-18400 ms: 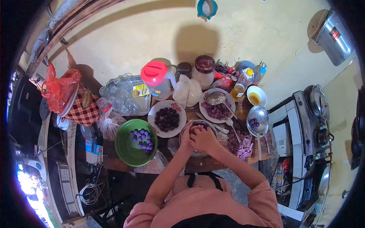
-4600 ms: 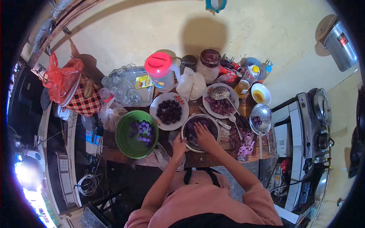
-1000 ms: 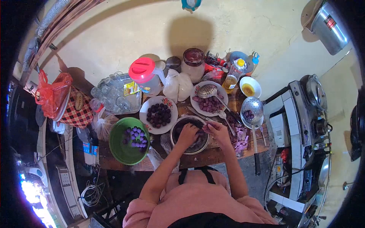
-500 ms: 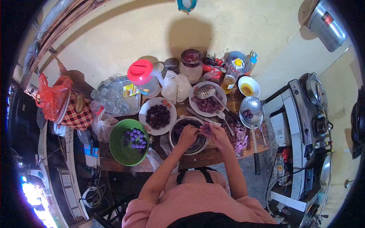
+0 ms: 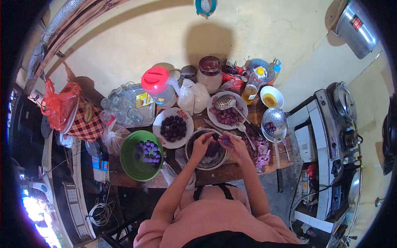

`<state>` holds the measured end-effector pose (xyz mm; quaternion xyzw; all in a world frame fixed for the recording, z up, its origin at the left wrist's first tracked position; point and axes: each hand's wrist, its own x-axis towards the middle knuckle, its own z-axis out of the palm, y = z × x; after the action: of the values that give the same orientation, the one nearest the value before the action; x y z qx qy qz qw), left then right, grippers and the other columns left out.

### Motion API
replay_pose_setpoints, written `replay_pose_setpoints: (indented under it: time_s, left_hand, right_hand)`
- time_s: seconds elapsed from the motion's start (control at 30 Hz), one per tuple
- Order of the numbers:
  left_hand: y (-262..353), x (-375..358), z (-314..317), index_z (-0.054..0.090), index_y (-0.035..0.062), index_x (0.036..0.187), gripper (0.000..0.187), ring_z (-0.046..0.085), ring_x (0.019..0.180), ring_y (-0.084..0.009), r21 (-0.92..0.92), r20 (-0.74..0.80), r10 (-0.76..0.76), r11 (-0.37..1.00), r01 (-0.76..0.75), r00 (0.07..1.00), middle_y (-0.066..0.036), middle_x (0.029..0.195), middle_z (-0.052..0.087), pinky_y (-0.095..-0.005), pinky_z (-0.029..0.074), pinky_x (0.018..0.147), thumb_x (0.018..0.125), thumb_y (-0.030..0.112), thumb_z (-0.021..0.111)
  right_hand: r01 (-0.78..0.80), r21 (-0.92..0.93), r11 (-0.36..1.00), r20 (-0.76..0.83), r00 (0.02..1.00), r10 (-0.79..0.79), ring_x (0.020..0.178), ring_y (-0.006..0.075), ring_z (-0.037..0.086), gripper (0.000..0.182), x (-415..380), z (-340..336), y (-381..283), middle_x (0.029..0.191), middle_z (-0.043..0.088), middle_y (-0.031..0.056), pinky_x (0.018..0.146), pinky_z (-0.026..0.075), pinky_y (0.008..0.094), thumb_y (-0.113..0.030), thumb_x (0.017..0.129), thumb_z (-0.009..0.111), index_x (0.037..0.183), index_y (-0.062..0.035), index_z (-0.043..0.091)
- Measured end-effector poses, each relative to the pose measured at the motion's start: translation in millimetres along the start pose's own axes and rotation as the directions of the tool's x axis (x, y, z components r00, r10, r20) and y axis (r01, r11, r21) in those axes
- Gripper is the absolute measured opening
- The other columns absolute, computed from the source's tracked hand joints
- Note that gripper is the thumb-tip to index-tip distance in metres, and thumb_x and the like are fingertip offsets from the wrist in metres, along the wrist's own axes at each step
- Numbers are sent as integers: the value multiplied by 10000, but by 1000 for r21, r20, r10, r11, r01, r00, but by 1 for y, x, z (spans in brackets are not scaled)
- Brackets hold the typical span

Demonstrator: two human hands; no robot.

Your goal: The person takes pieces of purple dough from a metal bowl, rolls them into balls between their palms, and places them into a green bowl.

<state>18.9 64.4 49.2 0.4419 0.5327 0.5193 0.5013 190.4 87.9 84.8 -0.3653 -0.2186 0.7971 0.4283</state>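
A metal bowl (image 5: 224, 159) with purple dough (image 5: 212, 149) inside stands in front of me at the table's near edge. Over its left side, my left hand (image 5: 201, 146) hovers with the fingers curved and slightly apart, nothing visible in them. My right hand (image 5: 236, 149), palm turned up at the bowl's right rim, has its fingers around a small piece of purple dough (image 5: 224, 141). Left of the bowl sits a green basin (image 5: 140, 175) holding several purple balls (image 5: 148, 151). A flowered plate (image 5: 188, 124) behind it carries darker balls (image 5: 173, 128).
Behind the bowl, a plate (image 5: 244, 103) of purple chunks holds a slotted spoon (image 5: 225, 102). Purple peelings (image 5: 261, 153) lie to the right, beside a strainer (image 5: 273, 118) with a few balls. A pitcher (image 5: 157, 84), oil bottle (image 5: 251, 89) and glasses (image 5: 124, 101) line the back.
My left hand has lifted a little and its fingers have loosened, showing more dough in the bowl. My right hand stays near the rim with its piece. The view has shifted slightly.
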Motion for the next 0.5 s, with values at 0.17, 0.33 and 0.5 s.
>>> replay_pose_setpoints:
  time_s: [0.17, 0.33, 0.5]
  left_hand:
    - [22, -17, 4, 504, -28, 1197, 334, 605, 917, -172, -433, 52, -167, 884, 173, 985, -102, 1051, 607, -285, 460, 843, 919, 158, 489]
    - [40, -23, 14, 545, 31, 1121, 388, 593, 940, -220, -815, 130, -430, 466, 343, 893, -109, 1034, 597, -346, 452, 866, 902, 347, 498]
    - [19, -8, 13, 594, 85, 685, 348, 568, 715, -199, -924, 105, -568, 248, 291, 816, -89, 738, 596, -285, 476, 720, 895, 348, 505]
  right_hand:
    - [158, -372, 915, -124, 968, -217, 1021, 221, 585, 387, 18, -4, 31, 1094, 601, 119, 888, 470, 392, -273, 942, 464, 1174, 33, 516]
    - [494, -868, -50, 439, 716, -543, 1126, 225, 523, 369, -5, 47, 35, 1187, 569, 111, 1041, 263, 434, -212, 952, 421, 1245, 6, 463]
    - [597, -802, 17, 489, 673, -555, 1240, 226, 421, 393, -19, 59, 37, 1261, 521, 113, 1098, 95, 420, -198, 964, 378, 1306, -7, 403]
